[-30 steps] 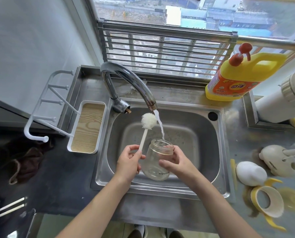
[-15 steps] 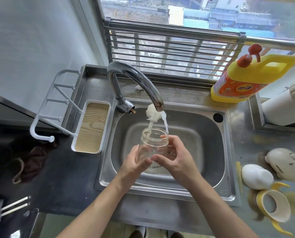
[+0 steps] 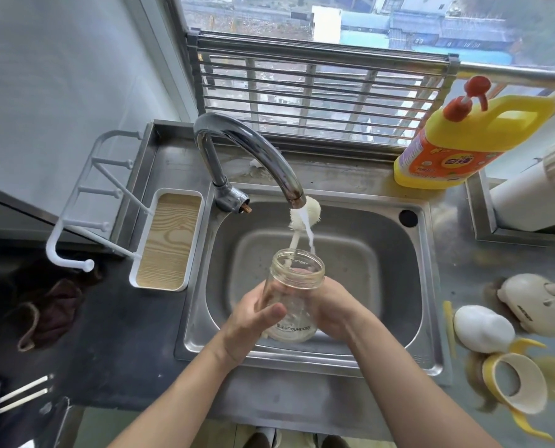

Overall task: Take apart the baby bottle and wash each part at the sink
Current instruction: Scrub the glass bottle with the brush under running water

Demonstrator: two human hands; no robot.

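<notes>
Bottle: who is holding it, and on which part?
Both hands hold the bottle by its lower body. The left hand and right hand wrap its sides below the open neck. Who holds the brush cannot be told.

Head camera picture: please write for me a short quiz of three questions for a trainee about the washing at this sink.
1. True or false: water is running from the faucet.
2. Where does the yellow detergent jug stand? A. on the floor. B. on the steel ledge behind the sink, at the right. C. on the white rack.
3. How many hands grip the glass bottle?

Key: 1. True. 2. B. 3. Two: the left hand and the right hand both grip it.
</notes>
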